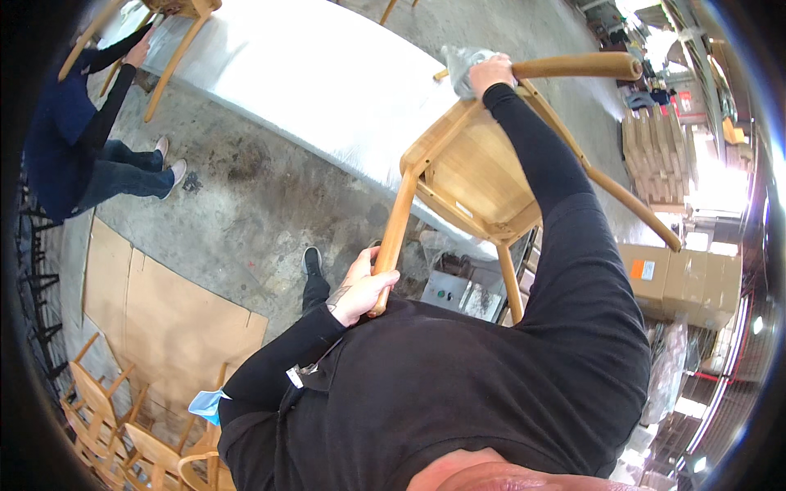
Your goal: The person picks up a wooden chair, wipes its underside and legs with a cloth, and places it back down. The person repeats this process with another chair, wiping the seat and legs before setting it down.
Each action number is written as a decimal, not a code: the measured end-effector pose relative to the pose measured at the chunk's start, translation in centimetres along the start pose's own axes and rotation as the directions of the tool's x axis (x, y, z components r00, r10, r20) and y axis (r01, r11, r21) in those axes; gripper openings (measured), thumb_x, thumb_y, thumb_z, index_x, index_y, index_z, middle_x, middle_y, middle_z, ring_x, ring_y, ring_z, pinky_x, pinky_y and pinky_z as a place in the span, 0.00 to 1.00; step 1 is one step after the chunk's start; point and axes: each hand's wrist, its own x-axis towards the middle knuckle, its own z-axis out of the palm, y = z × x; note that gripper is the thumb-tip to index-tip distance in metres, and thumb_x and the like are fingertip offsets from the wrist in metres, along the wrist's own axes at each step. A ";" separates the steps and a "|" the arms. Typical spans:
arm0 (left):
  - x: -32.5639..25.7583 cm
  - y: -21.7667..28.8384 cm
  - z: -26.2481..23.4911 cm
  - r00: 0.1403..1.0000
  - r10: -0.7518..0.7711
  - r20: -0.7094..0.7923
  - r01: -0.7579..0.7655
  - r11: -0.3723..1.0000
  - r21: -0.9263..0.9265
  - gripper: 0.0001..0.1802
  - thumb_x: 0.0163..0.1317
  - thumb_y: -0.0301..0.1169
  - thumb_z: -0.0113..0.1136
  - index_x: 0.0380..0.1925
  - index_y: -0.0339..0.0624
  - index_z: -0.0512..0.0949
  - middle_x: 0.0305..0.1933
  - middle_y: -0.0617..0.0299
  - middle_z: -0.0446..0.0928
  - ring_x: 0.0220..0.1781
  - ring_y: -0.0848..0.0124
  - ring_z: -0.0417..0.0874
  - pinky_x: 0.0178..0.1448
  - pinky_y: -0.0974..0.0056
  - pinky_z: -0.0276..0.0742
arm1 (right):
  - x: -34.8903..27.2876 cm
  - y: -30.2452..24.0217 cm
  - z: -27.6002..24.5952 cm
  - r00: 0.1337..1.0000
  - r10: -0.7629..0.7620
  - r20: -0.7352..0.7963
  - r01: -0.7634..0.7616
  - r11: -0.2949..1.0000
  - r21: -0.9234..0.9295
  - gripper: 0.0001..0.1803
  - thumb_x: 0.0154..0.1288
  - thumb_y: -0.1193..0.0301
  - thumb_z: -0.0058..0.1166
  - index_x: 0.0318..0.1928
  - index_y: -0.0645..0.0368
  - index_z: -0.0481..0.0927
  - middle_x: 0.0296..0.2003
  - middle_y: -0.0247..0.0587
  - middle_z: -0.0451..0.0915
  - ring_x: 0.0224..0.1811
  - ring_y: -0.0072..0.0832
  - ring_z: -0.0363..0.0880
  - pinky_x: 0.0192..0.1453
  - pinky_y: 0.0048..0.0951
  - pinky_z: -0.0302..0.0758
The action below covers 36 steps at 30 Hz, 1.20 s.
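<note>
A light wooden chair (483, 168) is held tipped in front of me, the underside of its seat and its legs showing. My left hand (360, 288) is closed around the lower end of one chair leg (395, 233), close to my body. With my right arm stretched out, my right hand (491, 75) presses a crumpled grey cloth (463, 69) at the base of the far leg (581, 65). Its fingers are bent over the cloth and partly hidden. Beyond the chair runs a long table (327, 90) with a shiny whitish cover.
A co-worker (78, 155) at the far left handles another wooden chair (176, 8). Several wooden chairs (102, 401) stand at the lower left by a flat cardboard sheet (172, 295). Cartons (688, 282) are stacked at the right. A grey metal box (463, 293) sits below the held chair.
</note>
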 end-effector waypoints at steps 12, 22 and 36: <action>1.8 -1.0 -1.0 0.996 -0.067 0.058 0.060 0.992 0.111 0.32 0.64 0.35 0.60 0.63 0.32 0.61 0.42 0.62 0.73 0.38 0.75 0.77 0.44 0.67 0.75 | -10.5 -17.5 6.0 0.931 -0.263 0.254 -0.284 -0.084 0.955 0.18 0.61 0.58 0.62 0.44 0.59 0.85 0.33 0.34 0.84 0.36 0.21 0.79 0.46 0.28 0.75; 1.2 0.6 -0.2 0.988 -0.138 0.069 0.134 0.989 0.058 0.25 0.65 0.37 0.58 0.57 0.36 0.65 0.38 0.63 0.72 0.37 0.76 0.74 0.40 0.67 0.73 | -11.4 -10.3 9.6 0.770 0.607 0.196 -0.317 0.097 0.944 0.26 0.60 0.59 0.59 0.55 0.59 0.75 0.51 0.62 0.73 0.55 0.55 0.73 0.59 0.48 0.70; 1.2 1.1 -0.3 0.961 -0.266 0.071 0.267 0.964 0.001 0.21 0.68 0.41 0.57 0.52 0.39 0.67 0.27 0.63 0.73 0.25 0.75 0.76 0.30 0.67 0.75 | -16.0 -15.5 12.0 0.699 0.713 0.055 -0.134 0.055 0.989 0.18 0.60 0.61 0.59 0.46 0.59 0.78 0.42 0.57 0.76 0.51 0.52 0.72 0.57 0.47 0.70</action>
